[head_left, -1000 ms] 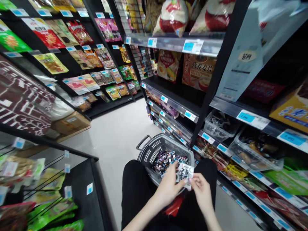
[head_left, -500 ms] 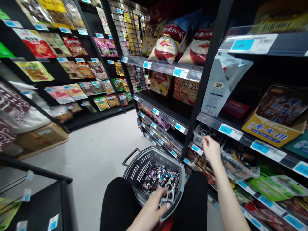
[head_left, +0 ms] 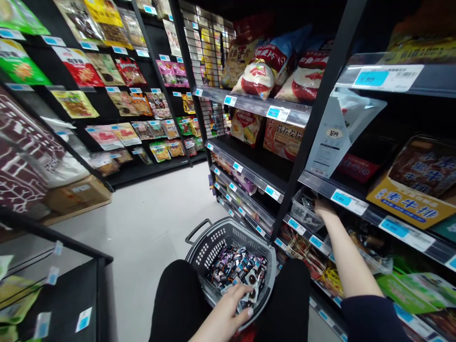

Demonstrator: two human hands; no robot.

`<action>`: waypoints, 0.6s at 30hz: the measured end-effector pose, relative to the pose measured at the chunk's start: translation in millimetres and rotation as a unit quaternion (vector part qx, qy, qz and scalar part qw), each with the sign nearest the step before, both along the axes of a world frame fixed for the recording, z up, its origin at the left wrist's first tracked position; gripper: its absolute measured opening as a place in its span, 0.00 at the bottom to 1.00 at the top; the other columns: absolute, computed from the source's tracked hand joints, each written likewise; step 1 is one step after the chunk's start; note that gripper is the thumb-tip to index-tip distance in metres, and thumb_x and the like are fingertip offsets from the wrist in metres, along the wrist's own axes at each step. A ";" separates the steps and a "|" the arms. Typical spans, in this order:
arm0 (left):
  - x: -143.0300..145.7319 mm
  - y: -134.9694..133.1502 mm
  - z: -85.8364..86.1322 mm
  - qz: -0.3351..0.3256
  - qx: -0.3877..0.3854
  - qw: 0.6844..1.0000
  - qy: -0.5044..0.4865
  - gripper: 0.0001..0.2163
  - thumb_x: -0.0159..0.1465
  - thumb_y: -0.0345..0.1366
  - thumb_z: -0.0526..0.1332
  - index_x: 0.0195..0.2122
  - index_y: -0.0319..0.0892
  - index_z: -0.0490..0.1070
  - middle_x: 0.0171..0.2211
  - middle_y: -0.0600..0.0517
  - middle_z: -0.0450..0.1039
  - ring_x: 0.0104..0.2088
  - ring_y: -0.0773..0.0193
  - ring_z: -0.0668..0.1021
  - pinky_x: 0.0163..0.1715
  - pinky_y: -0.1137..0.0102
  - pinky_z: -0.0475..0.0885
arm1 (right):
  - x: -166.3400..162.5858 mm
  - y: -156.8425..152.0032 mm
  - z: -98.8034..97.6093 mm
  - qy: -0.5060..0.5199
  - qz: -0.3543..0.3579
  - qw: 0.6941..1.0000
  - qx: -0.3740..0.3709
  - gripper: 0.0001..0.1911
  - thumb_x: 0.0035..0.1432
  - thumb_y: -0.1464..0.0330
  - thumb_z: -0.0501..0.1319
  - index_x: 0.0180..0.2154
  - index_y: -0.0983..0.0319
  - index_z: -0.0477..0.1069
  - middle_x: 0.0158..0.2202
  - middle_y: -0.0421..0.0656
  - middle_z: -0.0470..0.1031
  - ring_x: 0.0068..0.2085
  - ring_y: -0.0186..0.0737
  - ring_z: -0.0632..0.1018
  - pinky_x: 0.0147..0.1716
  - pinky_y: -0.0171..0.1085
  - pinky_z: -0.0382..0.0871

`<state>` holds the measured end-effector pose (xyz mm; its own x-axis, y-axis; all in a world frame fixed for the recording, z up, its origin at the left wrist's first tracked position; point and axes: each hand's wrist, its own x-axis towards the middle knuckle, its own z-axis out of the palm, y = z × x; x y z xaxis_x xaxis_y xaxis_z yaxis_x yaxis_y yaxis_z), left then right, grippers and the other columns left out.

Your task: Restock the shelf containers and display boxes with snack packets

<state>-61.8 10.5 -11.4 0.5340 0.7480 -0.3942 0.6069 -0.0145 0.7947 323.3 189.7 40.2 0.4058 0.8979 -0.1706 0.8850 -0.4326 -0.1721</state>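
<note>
A grey plastic shopping basket (head_left: 265, 242) stands between my knees, part filled with small shiny wrapped packets (head_left: 235, 263). Fingers apart, my left hand (head_left: 233, 301) lies over the near side of the basket. Near its fingertips are pale packets (head_left: 253, 280) with dark round pieces; whether the fingers touch them I cannot tell. On the low shelf to the right, my right hand (head_left: 322, 208) reaches into a clear plastic bin (head_left: 302, 213) of small wrapped packets. Its fingers are hidden inside the bin and under the shelf above.
A second clear bin (head_left: 381, 261) is beside my right forearm. Above it, a price-tagged shelf edge (head_left: 349, 202) bears a yellow carton (head_left: 402, 199). Pale floor (head_left: 149, 218) runs leftward to racks of snack bags. A black rack (head_left: 71, 285) stands at lower left.
My right hand has gone from above the bin's front to deeper inside it, under the shelf. My left hand stays over the basket. The whole view has shifted slightly.
</note>
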 end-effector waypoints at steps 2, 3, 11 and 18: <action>0.9 -1.6 4.3 0.004 0.003 1.000 -0.022 0.20 0.61 0.41 0.56 0.54 0.45 0.67 0.58 0.46 0.64 0.60 0.53 0.63 0.63 0.59 0.52 | -2.6 -6.0 7.4 -0.011 -0.015 0.999 0.046 0.11 0.60 0.70 0.57 0.41 0.70 0.74 0.43 0.57 0.76 0.45 0.48 0.77 0.44 0.42 0.69; 1.5 -2.3 7.1 0.008 0.004 0.999 -0.036 0.19 0.62 0.40 0.56 0.54 0.45 0.68 0.57 0.47 0.65 0.59 0.54 0.65 0.62 0.61 0.54 | -5.1 -12.7 11.0 -0.015 -0.019 0.997 0.071 0.12 0.60 0.72 0.55 0.42 0.70 0.74 0.43 0.59 0.75 0.46 0.50 0.77 0.44 0.42 0.68; 19.4 6.8 5.8 0.098 -0.093 0.951 -0.277 0.17 0.62 0.49 0.58 0.43 0.41 0.74 0.41 0.47 0.75 0.41 0.59 0.75 0.44 0.65 0.69 | -83.7 -142.5 6.0 0.360 0.011 0.809 0.465 0.05 0.58 0.64 0.54 0.31 0.58 0.62 0.29 0.41 0.66 0.32 0.40 0.69 0.33 0.37 0.64; 47.8 9.8 20.6 0.091 -0.330 0.785 -0.516 0.28 0.60 0.56 0.57 0.51 0.38 0.70 0.43 0.41 0.74 0.42 0.55 0.78 0.42 0.58 0.74 | -154.7 -202.1 -7.4 0.729 0.051 0.612 0.303 0.10 0.58 0.64 0.59 0.28 0.58 0.61 0.28 0.39 0.60 0.29 0.37 0.64 0.28 0.34 0.62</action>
